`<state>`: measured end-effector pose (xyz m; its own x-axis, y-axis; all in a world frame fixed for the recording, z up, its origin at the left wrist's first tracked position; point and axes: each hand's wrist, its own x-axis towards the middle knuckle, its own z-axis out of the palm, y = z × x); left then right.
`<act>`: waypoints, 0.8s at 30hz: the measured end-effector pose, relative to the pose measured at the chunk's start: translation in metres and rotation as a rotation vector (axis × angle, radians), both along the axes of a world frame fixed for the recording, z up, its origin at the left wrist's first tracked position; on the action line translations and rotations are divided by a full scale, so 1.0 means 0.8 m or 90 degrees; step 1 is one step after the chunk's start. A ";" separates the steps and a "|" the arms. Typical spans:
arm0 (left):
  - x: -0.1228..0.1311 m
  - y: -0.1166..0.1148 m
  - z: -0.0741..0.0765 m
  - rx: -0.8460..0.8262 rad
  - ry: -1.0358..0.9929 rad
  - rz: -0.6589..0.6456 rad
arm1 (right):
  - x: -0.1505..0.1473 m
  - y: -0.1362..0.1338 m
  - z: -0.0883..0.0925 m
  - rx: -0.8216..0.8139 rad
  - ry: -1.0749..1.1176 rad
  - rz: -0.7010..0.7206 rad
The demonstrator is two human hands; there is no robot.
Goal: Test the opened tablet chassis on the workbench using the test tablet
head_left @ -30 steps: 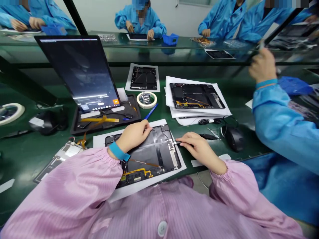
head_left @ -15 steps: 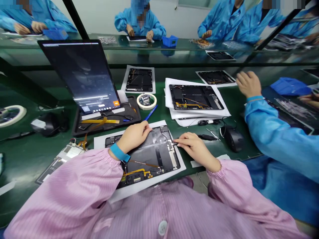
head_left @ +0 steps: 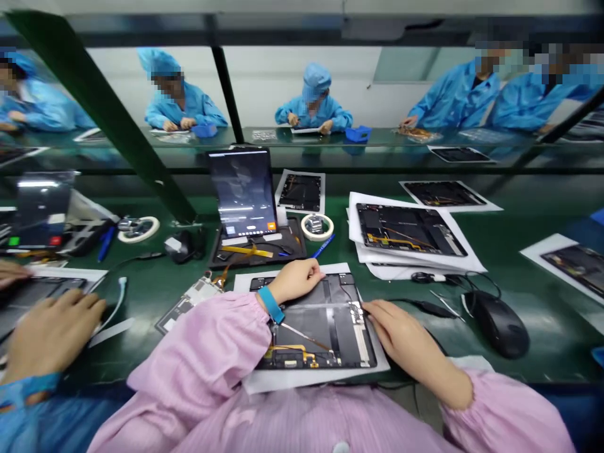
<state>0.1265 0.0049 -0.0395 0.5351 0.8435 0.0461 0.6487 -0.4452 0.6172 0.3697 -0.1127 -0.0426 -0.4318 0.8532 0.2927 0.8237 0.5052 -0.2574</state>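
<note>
An opened tablet housing (head_left: 306, 321), black with orange flex cables and a small board along its right side, lies on white paper (head_left: 264, 380) before me. My left hand (head_left: 297, 280) rests over its upper edge, fingers curled; whatever they may hold is hidden. At the housing's right edge my right hand (head_left: 406, 340) pinches a dark cable plug, mostly covered by the fingers. A black cable (head_left: 427, 306) runs rightward from behind that hand. Left of the housing lies a loose assembly (head_left: 189, 302) of boards and a battery, joined by an orange ribbon to the black tray.
A lit tablet screen (head_left: 243, 195) stands in a black tray (head_left: 217, 255). Nearby are a tape roll (head_left: 317, 227) and a blue pen (head_left: 323, 246). Stacked housings on paper (head_left: 410, 229) and a mouse (head_left: 500, 324) are to the right. A co-worker's hand (head_left: 54, 333) works at left.
My view has swung left and upward, so things appear farther right and lower. The co-worker's arm on the right has gone out of view. Both my hands stay at the housing.
</note>
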 end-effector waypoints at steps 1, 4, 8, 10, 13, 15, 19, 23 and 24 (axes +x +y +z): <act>0.000 0.001 -0.001 -0.005 -0.004 0.001 | -0.003 -0.002 -0.002 0.025 -0.024 -0.003; 0.000 0.003 -0.001 -0.019 -0.003 0.004 | -0.003 -0.002 -0.008 0.042 -0.068 0.014; 0.000 0.003 0.001 -0.032 -0.002 0.007 | 0.016 0.006 -0.011 -0.017 -0.060 0.029; 0.000 0.004 0.001 -0.034 -0.004 0.008 | 0.027 0.008 -0.012 -0.053 0.006 0.006; -0.002 0.003 0.000 -0.038 -0.008 0.004 | 0.033 0.007 -0.013 -0.037 0.132 -0.052; -0.003 0.001 -0.002 -0.035 -0.006 0.001 | 0.031 0.003 -0.011 0.016 0.158 -0.063; -0.005 0.001 -0.004 -0.030 0.010 -0.004 | 0.026 0.004 -0.002 0.027 0.122 -0.001; -0.006 0.001 -0.003 -0.036 0.023 -0.011 | 0.026 0.008 0.006 0.000 0.058 0.037; -0.006 0.001 -0.003 -0.034 0.024 -0.010 | 0.026 0.008 0.008 -0.002 0.041 0.039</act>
